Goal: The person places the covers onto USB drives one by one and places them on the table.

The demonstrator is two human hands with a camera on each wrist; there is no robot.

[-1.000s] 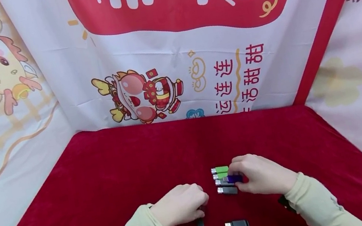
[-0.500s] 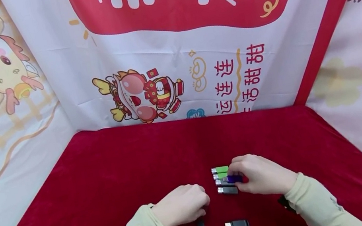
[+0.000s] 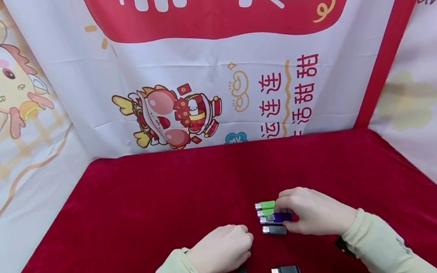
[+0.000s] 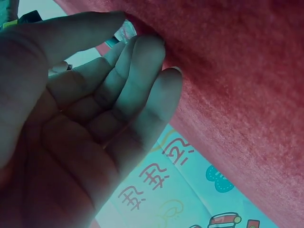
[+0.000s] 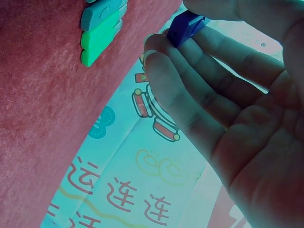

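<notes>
1. The right hand [image 3: 317,211] pinches the purple USB stick [image 3: 284,216] between thumb and fingers; from the head it overlaps the row of two green sticks [image 3: 267,205] and two dark sticks [image 3: 277,230].
2. The left hand [image 3: 223,251] has bent fingers just beside a black piece [image 3: 242,272]; whether it grips that cannot be told.
3. Lowered there, the purple stick could knock the row askew, since the sticks lie so close; a fingertip pinch might also let it slip.
4. The right wrist view shows the purple stick apart from the row, plus green ends the hand hides from the head.
5. Only the head view shows the lone black stick [image 3: 288,271].
</notes>
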